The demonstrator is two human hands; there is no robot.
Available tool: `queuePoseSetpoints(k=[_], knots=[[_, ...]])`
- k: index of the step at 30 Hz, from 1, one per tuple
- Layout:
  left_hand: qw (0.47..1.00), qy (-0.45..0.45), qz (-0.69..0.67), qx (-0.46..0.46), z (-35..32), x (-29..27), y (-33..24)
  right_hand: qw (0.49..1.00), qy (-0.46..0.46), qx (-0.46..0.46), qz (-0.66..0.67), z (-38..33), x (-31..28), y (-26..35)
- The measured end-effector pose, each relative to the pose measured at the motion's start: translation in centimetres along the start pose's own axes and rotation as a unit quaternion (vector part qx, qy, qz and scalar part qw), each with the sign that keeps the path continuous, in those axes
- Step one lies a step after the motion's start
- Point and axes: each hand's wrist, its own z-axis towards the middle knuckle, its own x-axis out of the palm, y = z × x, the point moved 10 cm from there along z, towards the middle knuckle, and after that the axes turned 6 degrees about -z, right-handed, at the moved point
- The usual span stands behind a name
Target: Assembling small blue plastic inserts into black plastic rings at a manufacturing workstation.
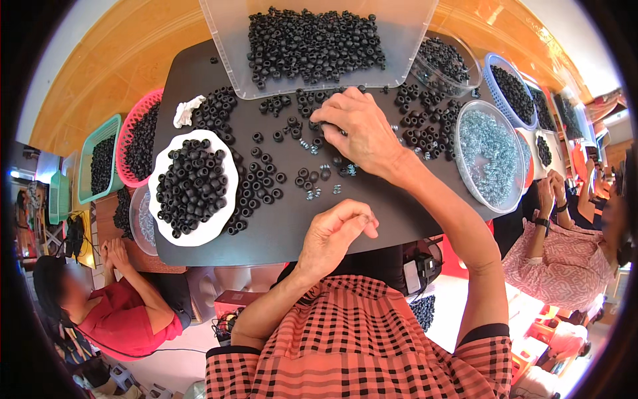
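My right hand [359, 130] reaches over the middle of the dark table, palm down, among loose black ring-shaped pieces [292, 126]. Its fingers bend over them, with the thumb apart from the index finger; whether a fingertip touches a piece is hard to see. Closer to the front edge, my left hand [337, 234] is closed, thumb pressed to the curled fingers; anything inside is hidden. Small metal springs [312, 194] lie between the hands with more black pieces. A white scalloped plate [158, 203] heaped with black pieces stands on the left.
A clear plastic bin [229, 66] of black pieces stands at the back. A clear round tub [460, 169] of springs sits right, near a blue basket [492, 66]. Pink basket [121, 156] and green basket [86, 169] stand left. People in red [139, 306] and patterned clothing [558, 266] sit either side.
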Motion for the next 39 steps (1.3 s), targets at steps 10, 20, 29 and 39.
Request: queuePoseSetpoints(k=[10, 20, 29, 39], knots=[[1.000, -0.002, 0.007, -0.016, 0.1, 0.0, 0.4, 0.982, 0.116, -0.070, -0.129, 1.7, 3.3, 0.8], [0.986, -0.097, -0.121, 0.057, -0.3, -2.6, -0.4, 0.942, 0.029, 0.213, 0.258, -2.5, -2.0, -0.9], [0.988, -0.117, -0.081, 0.067, 0.9, -2.9, -1.3, 0.913, -0.019, 0.187, 0.363, -8.4, -3.6, 1.9], [0.994, -0.102, 0.019, 0.026, 1.1, -1.3, -1.1, 0.876, -0.027, 0.240, 0.419, -10.4, -3.8, 0.6]])
